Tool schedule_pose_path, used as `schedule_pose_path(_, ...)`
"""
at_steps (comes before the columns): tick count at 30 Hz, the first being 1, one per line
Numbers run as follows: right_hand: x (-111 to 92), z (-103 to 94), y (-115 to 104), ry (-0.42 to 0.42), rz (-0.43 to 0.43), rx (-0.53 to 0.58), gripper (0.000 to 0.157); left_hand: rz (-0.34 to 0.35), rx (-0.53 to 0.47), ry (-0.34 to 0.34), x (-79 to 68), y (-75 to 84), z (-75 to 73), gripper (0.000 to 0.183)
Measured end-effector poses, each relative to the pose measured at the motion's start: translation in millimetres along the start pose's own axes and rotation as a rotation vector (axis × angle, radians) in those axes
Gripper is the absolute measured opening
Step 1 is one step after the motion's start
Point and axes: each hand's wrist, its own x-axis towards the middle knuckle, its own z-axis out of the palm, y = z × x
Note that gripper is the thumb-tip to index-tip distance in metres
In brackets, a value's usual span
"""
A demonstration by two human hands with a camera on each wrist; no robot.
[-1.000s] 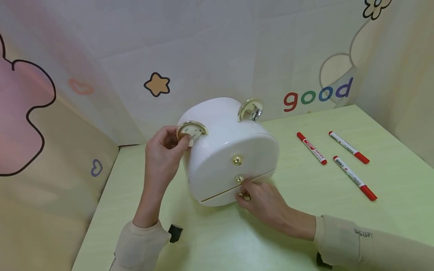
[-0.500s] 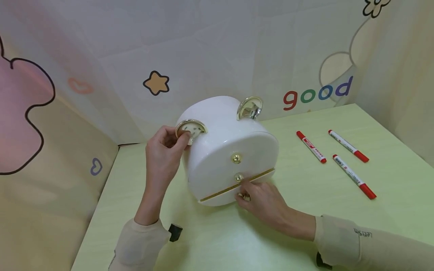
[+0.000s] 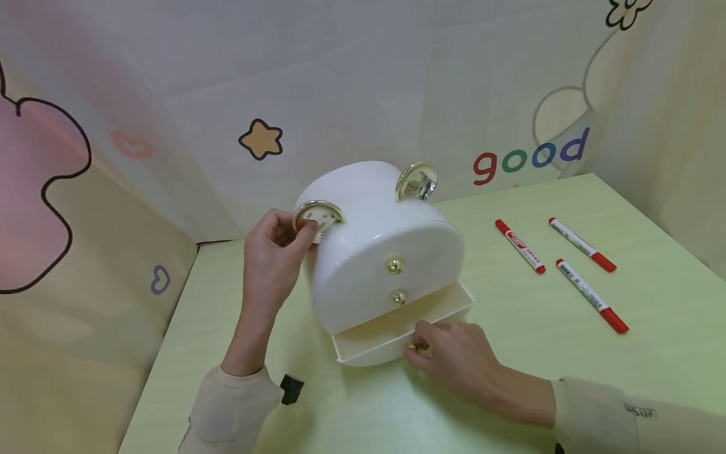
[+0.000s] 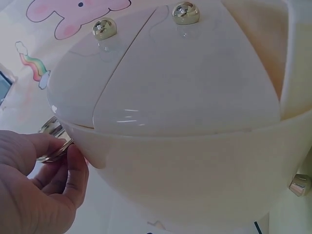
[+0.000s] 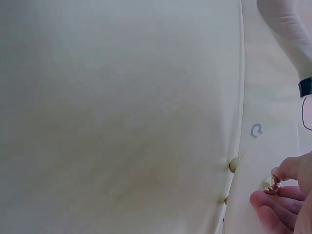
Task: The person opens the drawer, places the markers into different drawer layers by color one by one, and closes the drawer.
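A glossy white storage box (image 3: 363, 280) with a rounded top stands on the table, two gold-rimmed ears on it. My left hand (image 3: 272, 255) pinches the left ear (image 3: 326, 217) between thumb and fingers; in the left wrist view this ear (image 4: 52, 129) sits beside the box's curved side. The bottom drawer (image 3: 368, 354) is pulled partway out, and its visible inside is bare. My right hand (image 3: 459, 359) pinches that drawer's gold knob (image 5: 269, 184), mostly covered by fingers in the head view. Above it, the upper knob (image 3: 395, 265) and middle knob (image 3: 399, 297) are on closed drawers.
Three red-and-white markers lie on the pale green table (image 3: 510, 328) to the right: a left one (image 3: 520, 247), a far one (image 3: 582, 244) and a near one (image 3: 592, 295). A printed curtain (image 3: 340, 82) hangs behind the box. The right ear (image 3: 416, 183) stands upright.
The bottom drawer has slid out toward the person, from a thin gap to a wide opening. My right hand has moved toward the person with its knob; my left hand keeps its place on the ear.
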Motion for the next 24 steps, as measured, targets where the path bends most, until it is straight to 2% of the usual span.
schedule_pose_path(12, -23.5, -13.8, -4.7, -0.019, -0.047, 0.089, 0.024, 0.014, 0.009, -0.023, -0.7, 2.9, -2.3, 0.01)
schedule_pose_path(24, -35.8, -11.1, -4.4, 0.075, -0.157, 0.07, 0.029, -0.005, 0.015, -0.047, 0.6, 3.4, -4.6, 0.011)
